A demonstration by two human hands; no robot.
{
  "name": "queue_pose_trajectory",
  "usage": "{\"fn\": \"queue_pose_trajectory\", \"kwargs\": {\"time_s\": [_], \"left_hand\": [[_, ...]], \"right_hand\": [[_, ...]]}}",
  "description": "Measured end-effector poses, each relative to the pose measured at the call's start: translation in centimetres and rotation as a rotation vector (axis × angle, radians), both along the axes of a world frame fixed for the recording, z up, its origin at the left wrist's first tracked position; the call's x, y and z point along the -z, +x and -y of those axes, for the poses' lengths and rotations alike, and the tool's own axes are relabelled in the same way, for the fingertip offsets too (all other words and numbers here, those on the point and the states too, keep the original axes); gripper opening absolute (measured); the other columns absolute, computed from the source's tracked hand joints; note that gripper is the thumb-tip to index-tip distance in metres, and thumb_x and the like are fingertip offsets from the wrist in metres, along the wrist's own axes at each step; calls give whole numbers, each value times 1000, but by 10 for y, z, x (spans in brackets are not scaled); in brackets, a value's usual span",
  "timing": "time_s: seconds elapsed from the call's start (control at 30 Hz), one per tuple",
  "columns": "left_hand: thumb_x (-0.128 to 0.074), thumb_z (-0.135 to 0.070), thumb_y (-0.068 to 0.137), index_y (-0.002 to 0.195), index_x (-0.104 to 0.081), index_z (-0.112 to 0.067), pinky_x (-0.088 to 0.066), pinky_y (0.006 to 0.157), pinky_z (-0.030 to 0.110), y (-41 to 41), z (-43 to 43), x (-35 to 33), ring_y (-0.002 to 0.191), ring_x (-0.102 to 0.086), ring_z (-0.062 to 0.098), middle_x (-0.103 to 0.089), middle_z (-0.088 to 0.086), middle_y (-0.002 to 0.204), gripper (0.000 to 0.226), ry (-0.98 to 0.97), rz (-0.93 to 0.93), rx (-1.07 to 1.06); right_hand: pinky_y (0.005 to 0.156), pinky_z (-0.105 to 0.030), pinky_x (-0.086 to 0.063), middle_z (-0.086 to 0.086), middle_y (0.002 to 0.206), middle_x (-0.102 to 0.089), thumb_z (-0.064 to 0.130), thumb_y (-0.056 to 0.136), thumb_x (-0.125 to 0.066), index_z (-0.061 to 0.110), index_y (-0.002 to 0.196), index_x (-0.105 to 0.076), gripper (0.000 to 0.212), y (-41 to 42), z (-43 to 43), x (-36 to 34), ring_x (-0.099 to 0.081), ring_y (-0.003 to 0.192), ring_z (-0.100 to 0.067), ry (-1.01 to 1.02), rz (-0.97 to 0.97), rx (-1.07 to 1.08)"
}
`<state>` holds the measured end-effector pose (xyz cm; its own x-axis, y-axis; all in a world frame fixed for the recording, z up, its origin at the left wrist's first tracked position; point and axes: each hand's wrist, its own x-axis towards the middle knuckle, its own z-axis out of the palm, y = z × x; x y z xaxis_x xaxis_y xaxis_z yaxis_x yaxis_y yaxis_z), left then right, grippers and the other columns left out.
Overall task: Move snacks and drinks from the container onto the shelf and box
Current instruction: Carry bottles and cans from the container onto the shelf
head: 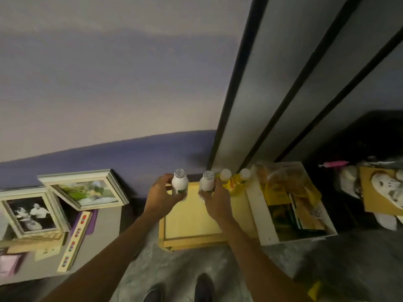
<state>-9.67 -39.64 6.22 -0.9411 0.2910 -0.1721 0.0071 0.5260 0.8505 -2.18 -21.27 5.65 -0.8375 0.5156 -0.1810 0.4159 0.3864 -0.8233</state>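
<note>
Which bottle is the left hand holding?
The leftmost white bottle, in the left hand. The other white bottle is in the right hand; the two yellow bottles stand unheld.

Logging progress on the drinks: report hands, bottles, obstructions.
Left hand grips left white bottle, right hand grips right white bottle. Both upright over the wooden box. Two yellow bottles stand close beside the right hand.

Matt white plastic bottles (pixel 180 184); pale wood box (pixel 192 223).

Both forearms (pixel 113 251) are bare; the shoes (pixel 204 287) look dark, possibly black.
</note>
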Motion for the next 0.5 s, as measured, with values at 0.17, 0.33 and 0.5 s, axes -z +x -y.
{"fn": "queue_pose_trajectory", "kwargs": {"time_s": [0.17,0.33,0.5], "left_hand": [[-98,-30,70,125,-62,-30,-61,85,32,-11,-18,85,105,-70,12,-68,-8,120,66,-42,65,-55],[-97,-30,72,134,-60,-30,-62,94,38,-16,-40,139,113,-69,16,-65,-7,133,73,-45,104,-66],[-96,-18,75,134,-62,-26,-55,89,19,-19,-51,164,112,-65,13,-63,-7,133,69,-42,109,-82]], "right_hand": [[102,-36,-51,-4,135,-68,14,93,-80,16,133,-57,46,-15,-5,84,-63,127,-27,-13,63,-19],[113,-42,-47,-3,145,-64,15,96,-77,18,142,-54,52,-26,-8,133,-56,139,-27,-21,43,3],[117,-43,-45,-1,150,-60,12,98,-74,22,148,-49,57,-35,-6,148,-52,143,-25,-55,30,24]]}}
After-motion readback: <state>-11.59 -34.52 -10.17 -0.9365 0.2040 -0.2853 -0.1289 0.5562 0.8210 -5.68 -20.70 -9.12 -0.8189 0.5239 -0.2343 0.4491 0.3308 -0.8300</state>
